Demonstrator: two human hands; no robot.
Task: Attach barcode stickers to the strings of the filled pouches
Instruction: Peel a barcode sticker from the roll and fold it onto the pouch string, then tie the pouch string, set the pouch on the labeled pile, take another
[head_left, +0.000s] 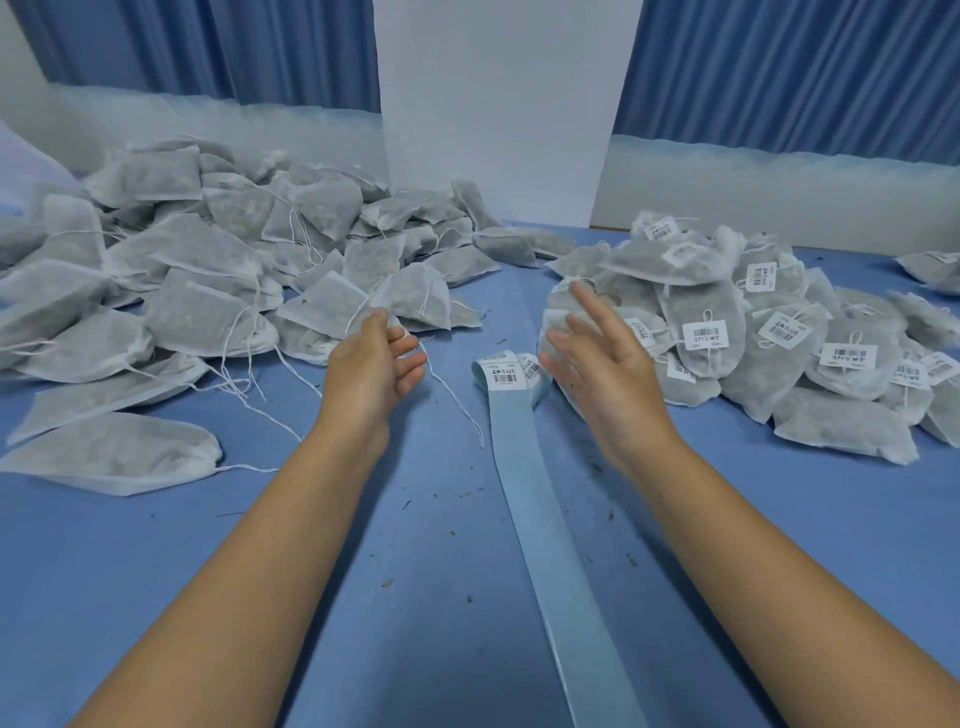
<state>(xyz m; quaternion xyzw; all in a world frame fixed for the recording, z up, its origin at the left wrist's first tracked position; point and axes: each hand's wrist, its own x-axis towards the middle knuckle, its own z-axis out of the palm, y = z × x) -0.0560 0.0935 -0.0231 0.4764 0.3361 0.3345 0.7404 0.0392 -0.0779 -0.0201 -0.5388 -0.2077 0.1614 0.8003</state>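
A big heap of filled white pouches without stickers covers the left of the blue table, their loose strings trailing out. On the right lies a second heap of pouches with barcode stickers. Between the heaps a pale blue sticker backing strip runs toward me, and a barcode sticker sits at its far end. My left hand hovers with loosely curled fingers at the edge of the left heap, beside a thin string; I cannot tell if it touches it. My right hand is spread, holding nothing, next to the stickered heap.
The blue table carries small dark crumbs near the strip. A white panel and blue curtains stand behind the heaps. A single pouch lies apart at the front left.
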